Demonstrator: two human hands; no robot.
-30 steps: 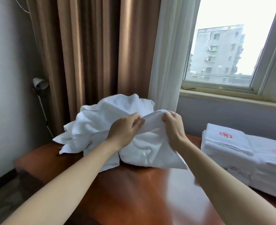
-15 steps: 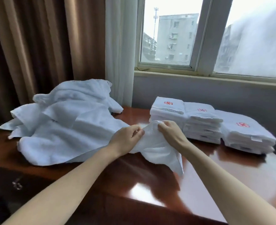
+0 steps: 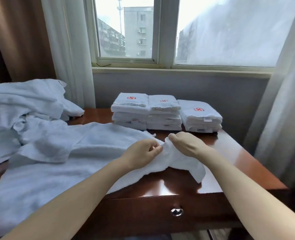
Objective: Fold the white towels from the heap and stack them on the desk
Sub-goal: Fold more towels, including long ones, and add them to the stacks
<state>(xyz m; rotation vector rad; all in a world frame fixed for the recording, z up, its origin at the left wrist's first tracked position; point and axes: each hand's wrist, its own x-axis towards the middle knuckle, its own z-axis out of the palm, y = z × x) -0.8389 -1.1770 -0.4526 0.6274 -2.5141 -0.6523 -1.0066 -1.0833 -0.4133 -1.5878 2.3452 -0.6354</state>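
Towel [image 3: 84, 153] work has moved on: 1 second ago the hands held it bunched up against the heap [image 3: 22, 108], and now it is drawn clear and lies spread over the near left of the desk [image 3: 233, 163], its far end touching the heap. The left hand [image 3: 141, 153] and right hand [image 3: 186, 144] sit close together, each pinching the towel's rumpled right edge just in front of the 3 folded stacks [image 3: 164, 115]. I judge that 1 towel is now singled out and the fold itself has not begun; the edge needs pulling straight first. The cloth is thick white terry, creased and soft, with 1 corner drooping toward the desk's front edge.
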